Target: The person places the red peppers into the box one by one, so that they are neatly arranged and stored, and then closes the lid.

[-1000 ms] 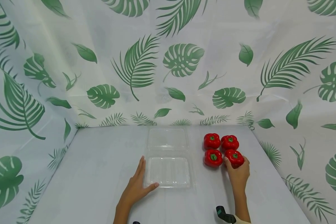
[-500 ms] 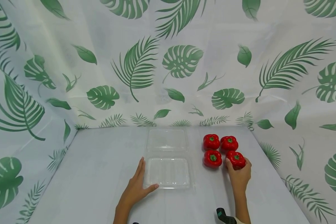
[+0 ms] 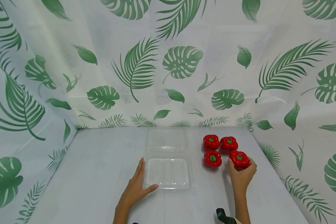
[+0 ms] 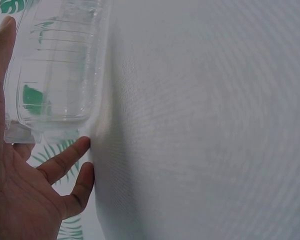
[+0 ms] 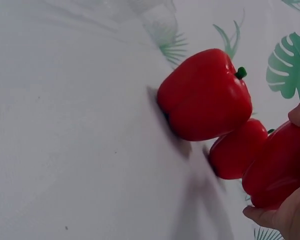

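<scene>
On the right side of the white table [image 3: 86,174], my right hand [image 3: 242,176] grips a red bell pepper [image 3: 239,161], thumb against its left side and fingers curled round its right side. The green stem [image 3: 239,157] faces up, and the right wrist view shows the gripped pepper clear of the table. The 3 others stand nearby, stems up: the near-left pepper [image 3: 212,160] sits to its left, the far-right pepper [image 3: 228,145] just beyond it, and the far-left pepper [image 3: 211,143] behind the near-left pepper. At the table's centre, between my hands, lies a clear plastic container [image 3: 167,152], unfolded, with its base [image 3: 168,172] toward me and its lid [image 3: 166,140] toward the back. My left hand [image 3: 135,188] lies beside the container's left edge, fingers extended, thumb spread to the front rim; I cannot tell whether they touch it. A black device [image 3: 226,217] is mounted at my right wrist. A white backdrop [image 3: 184,34] with a green leaf print rises behind the table and along its left and right sides.
</scene>
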A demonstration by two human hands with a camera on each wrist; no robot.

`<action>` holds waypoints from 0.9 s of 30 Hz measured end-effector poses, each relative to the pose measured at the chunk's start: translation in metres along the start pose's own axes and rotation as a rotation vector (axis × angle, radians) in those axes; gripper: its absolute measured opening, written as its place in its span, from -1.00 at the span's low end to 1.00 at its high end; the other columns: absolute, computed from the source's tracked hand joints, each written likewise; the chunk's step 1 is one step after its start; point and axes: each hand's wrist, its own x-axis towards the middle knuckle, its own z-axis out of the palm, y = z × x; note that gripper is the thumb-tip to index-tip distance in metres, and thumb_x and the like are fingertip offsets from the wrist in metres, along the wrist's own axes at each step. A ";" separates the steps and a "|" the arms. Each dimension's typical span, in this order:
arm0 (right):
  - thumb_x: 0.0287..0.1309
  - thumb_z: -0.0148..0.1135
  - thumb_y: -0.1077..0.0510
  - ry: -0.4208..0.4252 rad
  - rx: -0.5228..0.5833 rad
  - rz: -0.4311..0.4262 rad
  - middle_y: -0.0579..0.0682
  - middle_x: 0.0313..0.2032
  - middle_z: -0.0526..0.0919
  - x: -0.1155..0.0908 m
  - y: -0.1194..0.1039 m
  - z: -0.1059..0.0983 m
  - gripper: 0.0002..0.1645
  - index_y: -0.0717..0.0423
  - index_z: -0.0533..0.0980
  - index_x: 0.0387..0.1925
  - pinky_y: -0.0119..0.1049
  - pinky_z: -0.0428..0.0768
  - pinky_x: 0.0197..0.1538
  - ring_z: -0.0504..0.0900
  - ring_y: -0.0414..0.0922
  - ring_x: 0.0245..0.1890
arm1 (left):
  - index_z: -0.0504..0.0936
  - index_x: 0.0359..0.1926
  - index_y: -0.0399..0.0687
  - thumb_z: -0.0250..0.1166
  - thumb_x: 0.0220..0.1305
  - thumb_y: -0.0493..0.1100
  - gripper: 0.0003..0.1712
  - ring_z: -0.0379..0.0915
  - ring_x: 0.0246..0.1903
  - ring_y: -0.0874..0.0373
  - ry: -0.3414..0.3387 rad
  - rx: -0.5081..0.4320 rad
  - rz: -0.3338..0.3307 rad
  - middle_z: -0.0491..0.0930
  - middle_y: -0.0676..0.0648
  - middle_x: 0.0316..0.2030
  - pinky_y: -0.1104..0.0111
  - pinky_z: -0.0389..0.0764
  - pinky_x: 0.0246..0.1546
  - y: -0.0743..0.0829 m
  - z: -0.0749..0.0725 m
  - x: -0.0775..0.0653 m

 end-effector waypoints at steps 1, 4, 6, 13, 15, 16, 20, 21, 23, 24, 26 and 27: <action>0.11 0.40 0.10 0.006 0.008 -0.005 0.04 0.39 0.16 0.000 -0.002 0.000 0.00 -0.01 0.01 0.44 0.15 0.40 0.34 0.10 -0.07 0.45 | -0.23 0.57 0.18 0.36 0.03 0.40 0.29 0.15 0.43 -0.15 0.000 0.003 0.000 -0.26 0.13 0.57 -0.40 0.31 0.12 0.000 0.000 0.000; 0.09 0.42 0.10 0.014 0.025 -0.022 -0.01 0.39 0.16 -0.002 -0.011 -0.001 0.01 -0.12 0.02 0.43 0.13 0.44 0.30 0.11 -0.11 0.44 | -0.23 0.57 0.17 0.36 0.03 0.39 0.30 0.14 0.43 -0.15 0.001 0.003 0.000 -0.25 0.11 0.57 -0.40 0.31 0.12 0.000 0.000 0.001; 0.08 0.43 0.11 0.008 0.035 -0.042 -0.04 0.39 0.16 -0.003 -0.017 -0.001 0.01 -0.17 0.03 0.43 0.11 0.47 0.28 0.13 -0.13 0.42 | -0.22 0.57 0.14 0.37 0.03 0.39 0.30 0.13 0.44 -0.15 -0.002 0.005 0.001 -0.26 0.10 0.58 -0.39 0.33 0.13 -0.001 0.001 0.001; 0.05 0.45 0.14 -0.036 0.110 -0.134 -0.13 0.38 0.18 -0.008 -0.038 0.005 0.03 -0.23 0.04 0.42 -0.20 0.53 0.24 0.16 -0.18 0.38 | -0.22 0.57 0.13 0.37 0.03 0.39 0.30 0.09 0.45 -0.15 -0.010 -0.003 -0.008 -0.26 0.09 0.58 -0.38 0.31 0.15 0.001 -0.001 0.002; 0.03 0.46 0.15 -0.053 0.140 -0.155 -0.16 0.37 0.21 -0.010 -0.044 0.007 0.04 -0.23 0.05 0.42 -0.26 0.54 0.21 0.17 -0.20 0.37 | -0.22 0.57 0.14 0.37 0.03 0.39 0.30 0.08 0.46 -0.15 -0.012 -0.002 -0.012 -0.27 0.10 0.58 -0.39 0.30 0.15 0.001 -0.001 0.002; 0.03 0.46 0.15 -0.066 0.157 -0.164 -0.18 0.37 0.22 -0.012 -0.048 0.009 0.04 -0.23 0.06 0.42 -0.28 0.54 0.20 0.18 -0.21 0.37 | -0.22 0.57 0.15 0.36 0.03 0.39 0.30 0.08 0.46 -0.15 -0.014 -0.002 -0.014 -0.27 0.10 0.58 -0.40 0.29 0.15 0.001 -0.001 0.002; 0.01 0.46 0.21 -0.127 0.224 -0.198 -0.18 0.37 0.24 -0.020 -0.062 0.016 0.04 -0.19 0.08 0.42 -0.39 0.55 0.17 0.20 -0.22 0.36 | -0.21 0.57 0.13 0.37 0.03 0.39 0.30 0.09 0.45 -0.17 -0.014 -0.001 -0.017 -0.27 0.10 0.58 -0.40 0.29 0.16 0.002 -0.001 0.001; 0.01 0.46 0.23 -0.148 0.245 -0.207 -0.18 0.37 0.24 -0.023 -0.065 0.018 0.03 -0.17 0.08 0.42 -0.45 0.54 0.15 0.20 -0.23 0.35 | -0.21 0.57 0.12 0.37 0.03 0.39 0.30 0.10 0.45 -0.17 -0.012 0.000 -0.017 -0.26 0.09 0.58 -0.40 0.29 0.16 0.002 -0.001 0.001; 0.00 0.45 0.27 -0.190 0.284 -0.218 -0.17 0.37 0.25 -0.028 -0.072 0.023 0.03 -0.14 0.09 0.41 -0.56 0.51 0.10 0.20 -0.24 0.34 | -0.20 0.57 0.12 0.37 0.03 0.38 0.30 0.12 0.44 -0.17 -0.010 0.000 -0.015 -0.25 0.09 0.58 -0.39 0.30 0.16 0.002 -0.001 0.001; -0.01 0.45 0.29 -0.214 0.305 -0.222 -0.16 0.36 0.25 -0.031 -0.075 0.026 0.03 -0.13 0.09 0.41 -0.61 0.50 0.08 0.20 -0.24 0.34 | -0.20 0.57 0.12 0.37 0.03 0.38 0.30 0.13 0.43 -0.17 -0.008 0.001 -0.013 -0.25 0.08 0.58 -0.38 0.31 0.16 0.002 -0.001 0.000; -0.02 0.44 0.31 -0.262 0.335 -0.224 -0.12 0.36 0.25 -0.037 -0.081 0.032 0.04 -0.08 0.08 0.41 -0.64 0.49 0.09 0.20 -0.23 0.34 | -0.19 0.57 0.12 0.38 0.03 0.37 0.29 0.15 0.42 -0.18 -0.001 -0.001 -0.007 -0.24 0.08 0.58 -0.37 0.32 0.16 0.002 -0.001 0.000; -0.03 0.45 0.32 -0.281 0.346 -0.226 -0.12 0.35 0.26 -0.041 -0.083 0.036 0.04 -0.07 0.07 0.40 -0.65 0.48 0.08 0.20 -0.23 0.34 | -0.19 0.57 0.12 0.38 0.03 0.38 0.29 0.16 0.42 -0.18 0.000 0.002 -0.007 -0.24 0.09 0.58 -0.37 0.32 0.16 0.002 -0.001 0.000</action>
